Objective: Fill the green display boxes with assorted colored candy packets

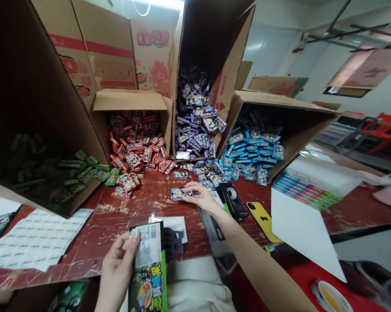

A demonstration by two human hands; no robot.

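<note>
Pinching purple packet (178, 193), right hand (200, 196); left hand (117, 265) holds bag (149, 271).

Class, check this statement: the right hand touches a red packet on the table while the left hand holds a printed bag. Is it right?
No. The head view shows the packet at the right hand is purple, not red. It lies on the table, and the left hand holds the printed bag.
</note>
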